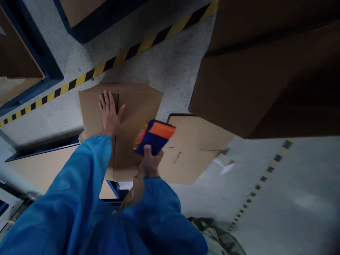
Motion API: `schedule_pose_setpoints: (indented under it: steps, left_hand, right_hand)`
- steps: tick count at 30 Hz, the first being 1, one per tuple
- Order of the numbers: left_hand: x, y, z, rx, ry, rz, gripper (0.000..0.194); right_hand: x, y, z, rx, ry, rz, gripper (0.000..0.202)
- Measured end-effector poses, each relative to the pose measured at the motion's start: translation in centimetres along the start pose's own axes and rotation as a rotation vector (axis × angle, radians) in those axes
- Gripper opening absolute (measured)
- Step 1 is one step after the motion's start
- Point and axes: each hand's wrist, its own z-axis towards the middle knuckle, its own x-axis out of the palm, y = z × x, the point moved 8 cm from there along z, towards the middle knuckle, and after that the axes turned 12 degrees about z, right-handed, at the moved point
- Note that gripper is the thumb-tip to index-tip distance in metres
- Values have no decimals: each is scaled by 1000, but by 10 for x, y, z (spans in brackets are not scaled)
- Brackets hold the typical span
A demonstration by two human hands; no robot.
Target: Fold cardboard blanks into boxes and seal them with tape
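Note:
My left hand (109,115) lies flat with fingers spread on the top of a closed brown cardboard box (135,106), beside the dark seam between its flaps. In my right hand (152,162) is a blue and orange tape dispenser (156,136), slightly blurred, held above the box's right side. My fingers wrap around its lower end and are partly hidden by it. Both arms wear blue sleeves.
A flat cardboard piece (186,152) lies to the right of the box. Large stacked cartons (225,92) stand at the upper right. Blue pallets (82,33) with boxes are at the upper left. Yellow-black striped tape (127,55) crosses the floor. A green bundle (217,235) lies at the bottom.

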Motion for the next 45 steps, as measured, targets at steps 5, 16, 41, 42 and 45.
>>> schedule_pose_setpoints:
  steps: [5, 16, 41, 42, 45]
  left_hand:
    - [-2, 9, -3, 202, 91, -47, 74]
    - [-21, 34, 25, 354, 206, 42, 79]
    - [-74, 18, 30, 355, 600, -317, 43]
    - [-72, 15, 25, 367, 723, -298, 44]
    - [-70, 7, 16, 450, 975, -242, 40]
  right_hand:
    - [47, 15, -25, 122, 161, 146, 41]
    - [96, -24, -46, 197, 356, 162, 45]
    - [129, -11, -38, 215, 315, 313, 52]
    - [130, -10, -39, 214, 313, 318, 51]
    - [131, -9, -41, 226, 303, 331, 50]
